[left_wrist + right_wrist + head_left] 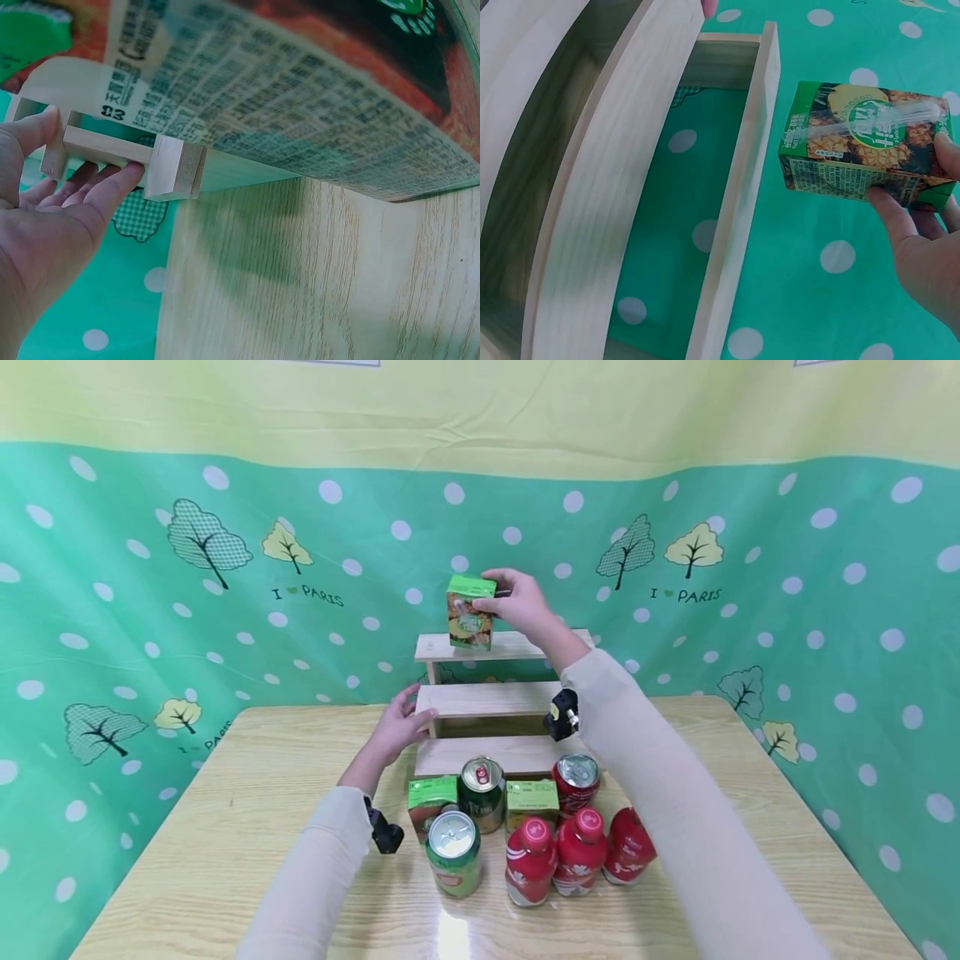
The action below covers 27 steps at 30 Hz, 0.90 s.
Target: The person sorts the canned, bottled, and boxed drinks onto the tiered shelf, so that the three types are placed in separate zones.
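My right hand (pixel 519 602) holds a green-topped juice box (pixel 468 625) above the top tier of a three-tier wooden shelf (pixel 480 698). In the right wrist view the juice box (pixel 832 120) shows pineapple pictures and a wrapped straw on its side. Thumb and fingers grip it at one end, and its other end faces the shelf's top board (pixel 735 202). My left hand (pixel 397 727) grips the shelf's left side near the middle tier. The left wrist view shows its thumb and fingers around the wooden side frame (pixel 105 145).
In front of the shelf stand two more juice boxes (pixel 432 793), a dark can (pixel 482 802), a green can (pixel 453 860), a red can (pixel 576 785) and three red bottles (pixel 531 864). They share a wooden table (pixel 247 827). A green polka-dot cloth (pixel 300 635) hangs behind.
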Tool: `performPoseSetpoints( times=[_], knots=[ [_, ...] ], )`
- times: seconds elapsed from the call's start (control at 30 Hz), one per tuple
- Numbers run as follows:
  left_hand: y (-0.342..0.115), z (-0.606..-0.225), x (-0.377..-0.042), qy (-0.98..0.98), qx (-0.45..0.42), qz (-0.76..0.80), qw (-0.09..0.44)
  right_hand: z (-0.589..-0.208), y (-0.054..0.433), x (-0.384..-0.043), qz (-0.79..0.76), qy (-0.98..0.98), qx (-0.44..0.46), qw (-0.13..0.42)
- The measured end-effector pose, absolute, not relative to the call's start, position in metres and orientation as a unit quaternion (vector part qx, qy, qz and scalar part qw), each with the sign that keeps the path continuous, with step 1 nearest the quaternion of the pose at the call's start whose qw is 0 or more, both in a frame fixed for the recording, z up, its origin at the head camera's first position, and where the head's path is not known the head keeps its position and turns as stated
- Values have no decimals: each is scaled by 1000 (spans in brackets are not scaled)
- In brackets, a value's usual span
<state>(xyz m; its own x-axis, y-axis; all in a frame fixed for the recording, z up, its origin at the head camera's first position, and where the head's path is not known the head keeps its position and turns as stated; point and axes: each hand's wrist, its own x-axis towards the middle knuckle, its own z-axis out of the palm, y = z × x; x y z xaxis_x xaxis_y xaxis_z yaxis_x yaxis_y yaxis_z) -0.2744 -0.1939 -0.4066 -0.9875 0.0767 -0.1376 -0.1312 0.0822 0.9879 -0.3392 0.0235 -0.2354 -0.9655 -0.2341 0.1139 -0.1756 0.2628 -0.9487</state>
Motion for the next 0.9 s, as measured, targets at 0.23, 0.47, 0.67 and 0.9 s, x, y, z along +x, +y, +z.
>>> performPoseSetpoints(
  times=[0.23,0.47,0.67,0.9],
  knots=[
    [-195,-408,-276,730,-19,679,75,-242,16,-340,-585,799,-134,27],
    [-192,-409,-275,730,-24,679,74,-250,14,-340,-581,802,-136,29],
    [-192,-410,-276,728,-24,681,77,-254,10,-340,-578,804,-138,20],
    [-194,-408,-275,723,-20,686,80,-257,3,-344,-591,796,-133,9]
  ],
)
